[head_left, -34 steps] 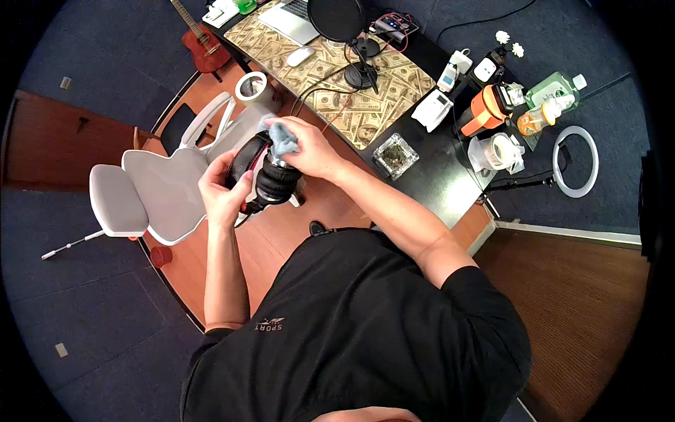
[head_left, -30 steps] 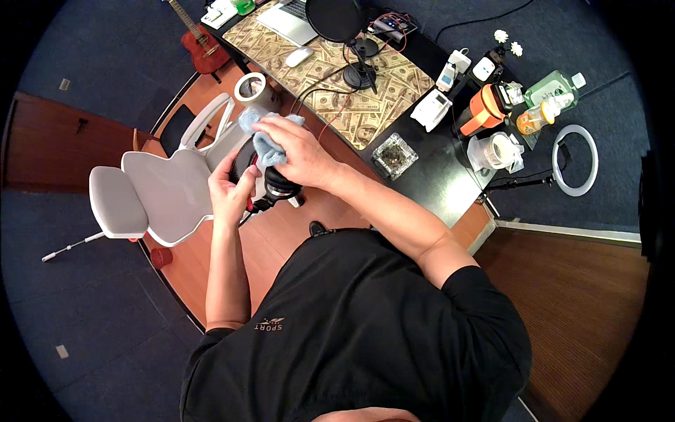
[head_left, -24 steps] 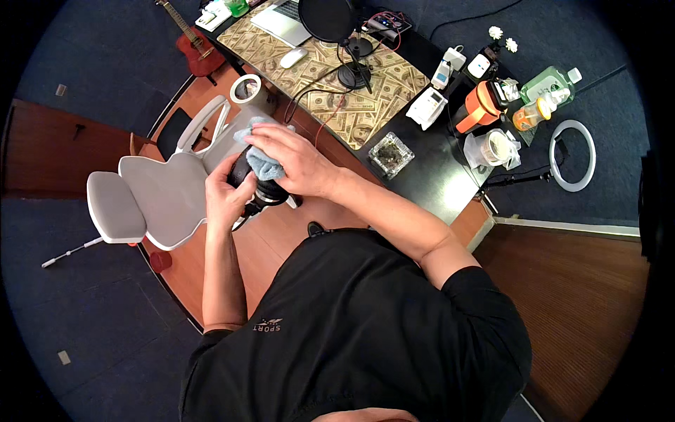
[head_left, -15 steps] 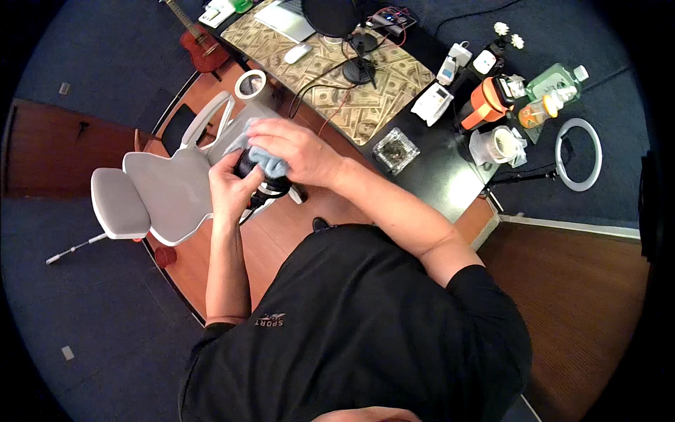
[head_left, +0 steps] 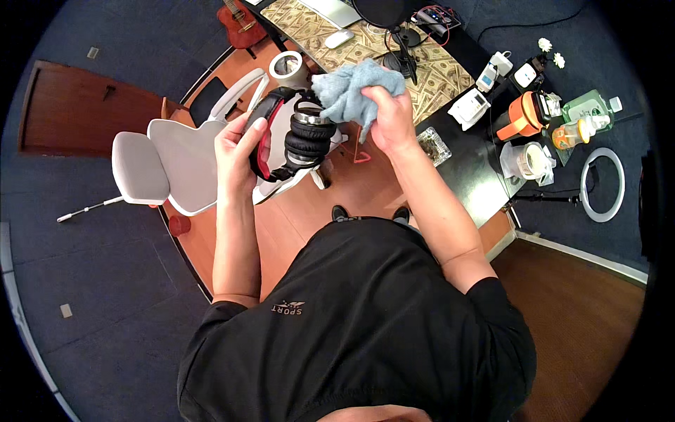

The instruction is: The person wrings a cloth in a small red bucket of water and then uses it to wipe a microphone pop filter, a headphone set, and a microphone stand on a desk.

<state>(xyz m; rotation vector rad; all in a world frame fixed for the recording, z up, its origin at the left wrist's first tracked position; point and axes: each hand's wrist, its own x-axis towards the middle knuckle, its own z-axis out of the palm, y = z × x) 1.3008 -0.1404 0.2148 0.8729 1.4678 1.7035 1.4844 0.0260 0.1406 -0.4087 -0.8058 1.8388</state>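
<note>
My left hand (head_left: 239, 144) grips a pair of black over-ear headphones (head_left: 308, 133) by the headband, which has a red lining; the padded ear cups hang toward the right. My right hand (head_left: 390, 116) holds a bunched light-blue cloth (head_left: 351, 90) just right of and above the headphones, with its thumb over the cloth. Behind them stand a white and grey swivel chair (head_left: 184, 162) and a black desk (head_left: 464, 193) with a banknote-patterned mat (head_left: 443, 84).
The desk carries a microphone (head_left: 402, 60), mouse (head_left: 339, 39), glass ashtray (head_left: 434, 146), white chargers (head_left: 470, 109), orange-black flask (head_left: 520, 116) and several containers. Beside it are a ring light (head_left: 619, 184), white bin (head_left: 287, 69), guitar (head_left: 241, 28) and red pot (head_left: 179, 225).
Both hands have risen and moved apart; the right hand has lifted the cloth off the headphones, leaving them uncovered. The view has shifted slightly, bringing both shoes into sight.
</note>
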